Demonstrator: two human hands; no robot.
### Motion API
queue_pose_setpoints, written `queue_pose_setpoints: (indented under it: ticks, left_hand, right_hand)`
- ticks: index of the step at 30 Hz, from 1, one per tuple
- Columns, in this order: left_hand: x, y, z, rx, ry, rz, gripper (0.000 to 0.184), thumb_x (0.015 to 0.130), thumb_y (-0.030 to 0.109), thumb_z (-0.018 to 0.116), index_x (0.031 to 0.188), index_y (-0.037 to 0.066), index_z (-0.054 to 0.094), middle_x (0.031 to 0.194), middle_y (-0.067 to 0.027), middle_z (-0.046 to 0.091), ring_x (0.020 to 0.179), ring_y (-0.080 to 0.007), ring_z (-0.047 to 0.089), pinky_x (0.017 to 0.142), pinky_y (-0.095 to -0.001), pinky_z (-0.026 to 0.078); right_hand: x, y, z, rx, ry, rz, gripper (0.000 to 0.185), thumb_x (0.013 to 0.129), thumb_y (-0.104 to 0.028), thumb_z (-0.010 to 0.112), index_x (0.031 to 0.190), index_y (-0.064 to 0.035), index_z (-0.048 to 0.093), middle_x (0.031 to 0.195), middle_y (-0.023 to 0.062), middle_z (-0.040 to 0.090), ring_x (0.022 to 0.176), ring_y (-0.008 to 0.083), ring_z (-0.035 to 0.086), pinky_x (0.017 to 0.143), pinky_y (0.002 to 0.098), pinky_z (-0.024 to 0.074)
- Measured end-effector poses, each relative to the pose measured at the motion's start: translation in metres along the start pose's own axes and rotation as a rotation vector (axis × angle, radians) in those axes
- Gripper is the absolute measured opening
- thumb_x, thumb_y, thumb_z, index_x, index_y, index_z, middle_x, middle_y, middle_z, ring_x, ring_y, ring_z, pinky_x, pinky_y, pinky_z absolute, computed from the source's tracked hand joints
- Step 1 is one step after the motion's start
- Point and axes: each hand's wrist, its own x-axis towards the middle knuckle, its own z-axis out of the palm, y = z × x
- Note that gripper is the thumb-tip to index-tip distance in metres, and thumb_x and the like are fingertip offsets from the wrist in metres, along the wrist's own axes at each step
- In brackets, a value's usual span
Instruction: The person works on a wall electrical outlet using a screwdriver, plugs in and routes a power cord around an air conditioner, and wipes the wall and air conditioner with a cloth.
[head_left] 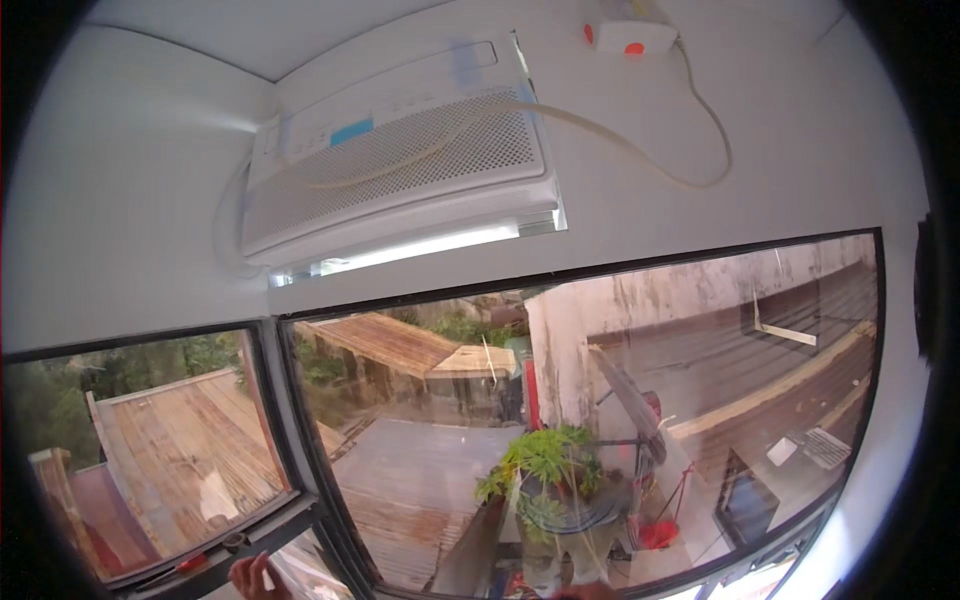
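My left hand (258, 579) shows at the bottom edge, in front of the dark window frame. Its fingers are curled, and a small pale patch shows among them; what they hold, if anything, I cannot make out. Close by on the frame's ledge lie a small dark round item (236, 541) and a red object (190, 564). Only a sliver of what looks like my right hand (585, 592) appears at the bottom edge, below the large window (420, 440); its fingers are hidden.
High on the wall sits a white window air conditioner (400, 160) with a pale cord (620, 145) hanging across it. The cord loops to a white box (635, 38) with orange-red spots. A light gap shows under the unit. Roofs and a green plant (550, 460) appear through the glass.
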Motion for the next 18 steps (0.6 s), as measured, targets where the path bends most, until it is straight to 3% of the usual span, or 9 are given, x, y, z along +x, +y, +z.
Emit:
queue_pose_setpoints:
  ticks: [2,4,6,8,10,11,14,18]
  left_hand:
    - [0.022,0.002,0.030,-0.338,-0.120,-0.019,0.024,0.095,0.023,0.073,0.114,0.009,0.074,0.110,-0.0160,0.071,0.114,-0.0302,0.062,0.107,-0.0517,0.042]
    - [0.089,0.051,0.040,-0.453,-0.021,0.133,0.014,0.090,0.008,0.069,0.102,0.002,0.065,0.093,-0.0145,0.061,0.089,-0.0346,0.059,0.081,-0.0461,0.048]
    - [0.172,0.115,0.024,-0.549,0.121,0.265,0.005,0.091,-0.006,0.063,0.095,-0.003,0.064,0.080,-0.0165,0.060,0.076,-0.0345,0.060,0.069,-0.0397,0.048]
    - [0.235,0.122,0.044,-0.578,0.181,0.390,0.003,0.094,-0.003,0.063,0.098,-0.004,0.063,0.085,-0.0165,0.061,0.080,-0.0340,0.061,0.070,-0.0380,0.048]
    - [0.300,0.139,0.060,-0.642,0.287,0.525,0.008,0.096,0.000,0.063,0.103,-0.002,0.066,0.091,-0.0164,0.062,0.082,-0.0327,0.062,0.070,-0.0387,0.049]
    - [0.325,0.150,0.062,-0.655,0.274,0.518,0.012,0.096,0.000,0.063,0.107,0.000,0.067,0.095,-0.0157,0.063,0.084,-0.0319,0.063,0.070,-0.0385,0.050]
    - [0.392,0.166,0.075,-0.635,0.204,0.483,0.026,0.097,0.004,0.063,0.123,0.007,0.067,0.110,-0.0141,0.063,0.096,-0.0298,0.066,0.078,-0.0383,0.055]
    - [0.445,0.192,0.085,-0.540,0.258,0.564,0.036,0.097,0.007,0.063,0.132,0.013,0.063,0.125,-0.0123,0.058,0.107,-0.0294,0.065,0.088,-0.0415,0.059]
  right_hand:
    - [-0.001,-0.087,-0.059,-0.211,0.059,-0.213,0.048,0.089,-0.026,0.076,0.132,-0.0079,0.065,0.124,0.0238,0.068,0.099,0.0344,0.065,0.088,0.0440,0.0528]
    - [0.026,-0.109,-0.090,-0.466,0.275,-0.802,0.040,0.085,-0.016,0.069,0.124,-0.0116,0.060,0.124,0.0063,0.062,0.099,0.0316,0.066,0.081,0.0459,0.0565]
    - [0.017,-0.185,-0.119,-0.818,0.546,-0.957,0.040,0.084,-0.019,0.071,0.123,-0.0160,0.062,0.115,0.0029,0.065,0.091,0.0256,0.068,0.069,0.0409,0.0583]
    - [0.017,-0.242,-0.138,-0.986,0.826,-1.096,0.034,0.082,-0.021,0.072,0.114,-0.0141,0.064,0.109,0.0030,0.066,0.091,0.0194,0.066,0.062,0.0354,0.0569]
    - [0.024,-0.292,-0.157,-1.210,1.131,-1.192,0.032,0.074,-0.019,0.078,0.105,-0.0160,0.069,0.101,-0.0003,0.070,0.086,0.0172,0.069,0.062,0.0305,0.0558]
    - [0.024,-0.316,-0.166,-1.295,1.205,-1.208,0.023,0.079,-0.018,0.075,0.099,-0.0119,0.068,0.096,0.0020,0.068,0.087,0.0178,0.066,0.063,0.0315,0.0553]
    - [0.029,-0.376,-0.192,-1.526,1.421,-1.184,0.014,0.082,-0.017,0.073,0.091,-0.0065,0.069,0.089,0.0055,0.066,0.089,0.0188,0.064,0.064,0.0328,0.0546]
    - [0.039,-0.426,-0.233,-1.667,1.563,-1.061,0.006,0.082,-0.014,0.074,0.082,-0.0083,0.073,0.088,0.0073,0.071,0.088,0.0200,0.069,0.067,0.0348,0.0570]
